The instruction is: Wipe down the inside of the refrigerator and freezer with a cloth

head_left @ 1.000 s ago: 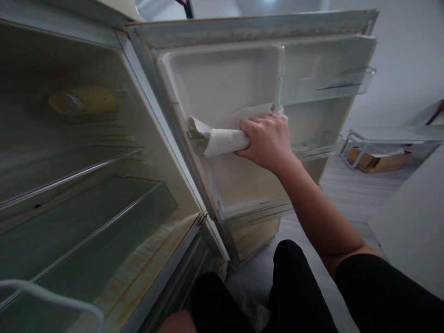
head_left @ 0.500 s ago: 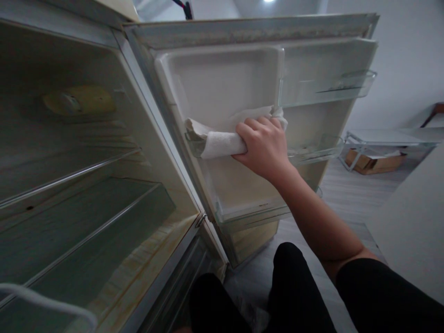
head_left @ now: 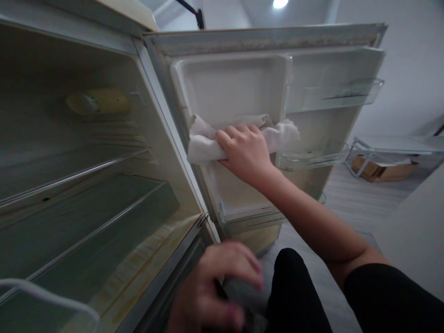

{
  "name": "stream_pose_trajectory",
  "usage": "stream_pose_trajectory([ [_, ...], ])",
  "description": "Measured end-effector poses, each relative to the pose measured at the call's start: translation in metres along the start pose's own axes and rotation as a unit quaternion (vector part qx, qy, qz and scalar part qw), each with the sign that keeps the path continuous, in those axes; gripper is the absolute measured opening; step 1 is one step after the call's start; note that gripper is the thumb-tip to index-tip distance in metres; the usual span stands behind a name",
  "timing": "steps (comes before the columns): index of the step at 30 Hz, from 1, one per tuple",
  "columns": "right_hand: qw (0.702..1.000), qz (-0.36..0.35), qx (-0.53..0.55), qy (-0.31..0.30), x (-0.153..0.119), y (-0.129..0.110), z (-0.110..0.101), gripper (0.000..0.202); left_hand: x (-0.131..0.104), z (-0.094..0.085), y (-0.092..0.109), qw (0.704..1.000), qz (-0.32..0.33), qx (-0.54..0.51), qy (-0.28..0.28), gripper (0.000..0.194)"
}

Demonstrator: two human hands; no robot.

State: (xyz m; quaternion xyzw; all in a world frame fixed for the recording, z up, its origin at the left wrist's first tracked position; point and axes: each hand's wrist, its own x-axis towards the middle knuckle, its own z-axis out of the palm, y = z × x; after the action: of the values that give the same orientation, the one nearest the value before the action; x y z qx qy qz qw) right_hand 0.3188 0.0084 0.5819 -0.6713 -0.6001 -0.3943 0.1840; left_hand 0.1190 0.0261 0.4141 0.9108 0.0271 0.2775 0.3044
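Note:
A white cloth (head_left: 204,147) lies bunched along a shelf of the open fridge door (head_left: 239,88). My right hand (head_left: 246,155) is wrapped over the cloth's middle, with the fingers curled on its far side. Low in the view, my left hand (head_left: 218,282) is raised in front of my knees, blurred by motion. Its thumb and fingers are apart, and nothing shows between them.
On the left is the fridge interior with glass shelves (head_left: 86,245), a yellowed lamp cover (head_left: 99,101) and a white cable (head_left: 52,298). A cardboard box (head_left: 385,170) sits under a low table (head_left: 391,144) at the right.
My right hand and the cloth have moved left along the door shelf. My left hand has risen into view from the bottom edge. The view has shifted slightly.

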Motion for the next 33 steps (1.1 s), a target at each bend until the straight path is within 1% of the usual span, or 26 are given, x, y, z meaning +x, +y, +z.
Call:
stream_pose_trajectory([
  [1,1.000,-0.001,0.002,0.002,0.004,-0.007,0.002,0.019,0.011,0.007,-0.009,1.000,0.008,0.007,0.003,0.034],
  [2,1.000,0.002,0.004,0.005,0.008,-0.013,0.004,0.020,0.023,0.015,-0.020,0.998,0.005,0.042,0.043,0.030],
  [3,1.000,0.010,0.004,0.010,0.011,-0.019,0.007,0.022,0.034,0.025,-0.032,0.994,-0.002,0.088,0.061,0.029],
  [4,1.000,0.019,0.004,0.014,0.014,-0.025,0.010,0.024,0.043,0.035,-0.045,0.989,-0.016,0.133,0.055,0.029],
  [5,0.999,0.029,0.004,0.018,0.016,-0.030,0.013,0.025,0.051,0.045,-0.056,0.984,-0.028,0.171,0.037,0.031],
  [7,0.999,0.041,0.003,0.028,0.018,-0.038,0.018,0.024,0.058,0.059,-0.070,0.970,-0.057,0.238,0.001,0.036],
  [8,0.999,0.042,0.003,0.034,0.018,-0.040,0.020,0.023,0.058,0.063,-0.074,0.965,-0.071,0.254,-0.012,0.039],
  [10,0.998,0.033,0.007,0.052,0.017,-0.044,0.024,0.024,0.057,0.066,-0.074,0.960,-0.097,0.262,-0.024,0.039],
  [14,0.996,0.009,0.021,0.090,0.014,-0.048,0.032,0.028,0.055,0.062,-0.067,0.954,-0.127,0.270,-0.030,0.029],
  [18,0.996,-0.003,0.022,0.087,0.013,-0.048,0.035,0.026,0.057,0.063,-0.066,0.951,-0.136,0.275,-0.025,0.029],
  [20,0.996,-0.014,0.012,0.082,0.010,-0.042,0.034,0.025,0.057,0.063,-0.065,0.948,-0.136,0.288,-0.021,0.027],
  [22,0.996,-0.021,0.000,0.085,0.005,-0.031,0.032,0.024,0.055,0.062,-0.064,0.946,-0.129,0.295,-0.023,0.026],
  [26,0.994,-0.012,-0.036,0.103,-0.012,0.007,0.029,0.024,0.053,0.060,-0.066,0.950,-0.111,0.289,-0.035,0.024],
  [30,0.987,0.000,-0.111,0.120,-0.032,0.045,0.021,0.028,0.052,0.063,-0.069,0.952,-0.105,0.287,-0.016,0.023],
  [32,0.989,-0.009,-0.100,0.110,-0.039,0.057,0.016,0.028,0.053,0.066,-0.070,0.953,-0.102,0.285,-0.007,0.023],
  [33,0.992,-0.017,-0.080,0.100,-0.041,0.062,0.013,0.034,0.053,0.067,-0.070,0.953,-0.101,0.286,-0.005,0.024],
])
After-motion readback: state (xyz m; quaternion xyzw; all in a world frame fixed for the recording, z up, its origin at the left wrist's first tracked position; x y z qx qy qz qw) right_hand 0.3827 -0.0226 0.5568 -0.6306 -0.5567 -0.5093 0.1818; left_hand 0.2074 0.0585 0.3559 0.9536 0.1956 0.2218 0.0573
